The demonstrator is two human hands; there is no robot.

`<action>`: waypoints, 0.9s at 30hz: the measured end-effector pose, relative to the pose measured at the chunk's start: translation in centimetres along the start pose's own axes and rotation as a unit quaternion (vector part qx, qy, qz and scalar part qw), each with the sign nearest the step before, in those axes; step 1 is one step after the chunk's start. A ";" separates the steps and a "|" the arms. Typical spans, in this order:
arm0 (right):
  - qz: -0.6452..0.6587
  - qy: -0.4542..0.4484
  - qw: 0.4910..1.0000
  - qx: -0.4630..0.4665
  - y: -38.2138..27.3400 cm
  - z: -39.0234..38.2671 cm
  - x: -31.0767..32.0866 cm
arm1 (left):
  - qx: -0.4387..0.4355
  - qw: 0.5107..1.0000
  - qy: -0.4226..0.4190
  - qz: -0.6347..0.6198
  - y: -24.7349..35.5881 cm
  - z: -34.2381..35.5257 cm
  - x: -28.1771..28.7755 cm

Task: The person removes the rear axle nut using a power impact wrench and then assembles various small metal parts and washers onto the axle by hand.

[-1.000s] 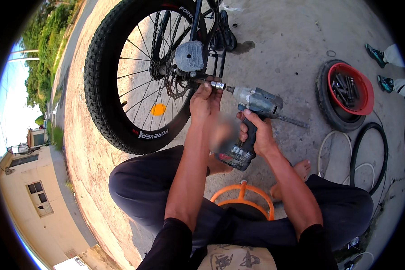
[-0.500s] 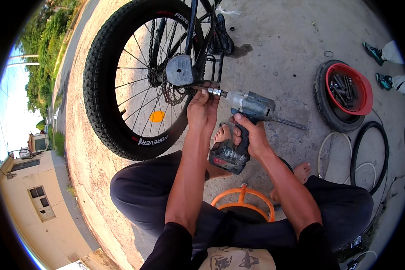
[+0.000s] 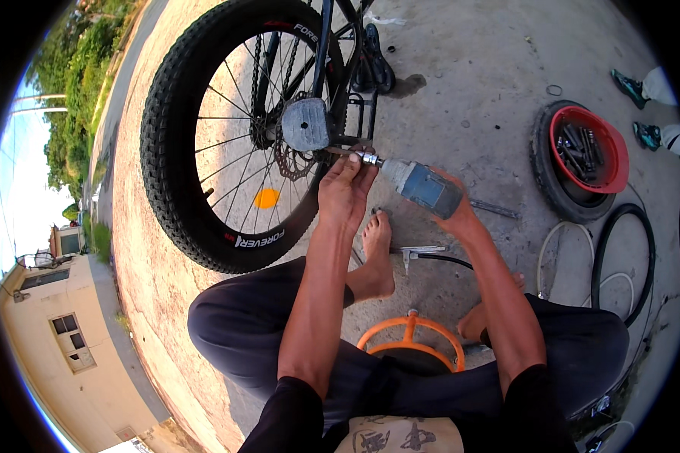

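Observation:
My right hand (image 3: pixel 455 208) grips a cordless impact wrench (image 3: pixel 425 186) with a grey and blue body. Its handle and battery are mostly hidden beneath the body. A shiny metal socket (image 3: pixel 368 158) on its nose points left at the bike, below a grey block-shaped part (image 3: pixel 305 124) by the rear hub. My left hand (image 3: pixel 344 190) is closed with fingertips pinched at the socket; what lies under them is partly hidden. Beside that hand stands the fat-tyred bicycle wheel (image 3: pixel 159 143), with a perforated brake disc (image 3: pixel 298 167) and an orange reflector (image 3: pixel 267 198).
A red basin (image 3: pixel 621 162) of metal tools sits on a tyre (image 3: pixel 545 177) at right. Black and white hoops or tubes (image 3: pixel 598 264) lie below it. A metal bar (image 3: pixel 495 209) and a tool with a black hose (image 3: pixel 412 253) rest on the ground. An orange-framed stool (image 3: pixel 410 321) is between my legs.
My right hand has turned the impact wrench, so its battery no longer hangs toward me and the body's blue side faces up. My left hand stays by the socket, shifted slightly.

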State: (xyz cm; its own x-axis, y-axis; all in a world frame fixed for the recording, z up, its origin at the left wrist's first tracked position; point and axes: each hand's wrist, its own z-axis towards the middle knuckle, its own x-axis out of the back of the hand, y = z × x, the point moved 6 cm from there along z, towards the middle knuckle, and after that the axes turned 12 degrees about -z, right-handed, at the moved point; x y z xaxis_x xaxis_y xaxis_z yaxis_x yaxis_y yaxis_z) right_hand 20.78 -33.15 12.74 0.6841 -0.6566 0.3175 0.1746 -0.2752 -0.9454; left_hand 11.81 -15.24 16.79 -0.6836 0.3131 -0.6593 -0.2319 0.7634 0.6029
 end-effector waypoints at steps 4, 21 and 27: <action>-0.172 0.103 0.964 0.173 -2.4 0.7 1.1 | 0.004 1.000 0.000 0.011 0.3 0.3 0.9; -0.305 0.166 0.893 0.286 -7.3 3.3 5.6 | 0.026 0.999 -0.021 -0.010 0.6 -0.1 -0.2; -0.229 0.039 0.949 0.214 -4.1 2.7 3.6 | 0.034 0.999 -0.023 -0.007 0.7 -0.2 -0.2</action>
State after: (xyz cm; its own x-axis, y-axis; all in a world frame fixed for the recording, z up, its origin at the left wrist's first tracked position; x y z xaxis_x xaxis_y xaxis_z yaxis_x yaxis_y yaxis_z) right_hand 24.43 -32.47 17.52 0.4153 -0.5911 0.6915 0.7240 -0.2455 -0.6446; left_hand 11.63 -14.83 17.43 -0.6481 0.3270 -0.6877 -0.1923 0.8036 0.5633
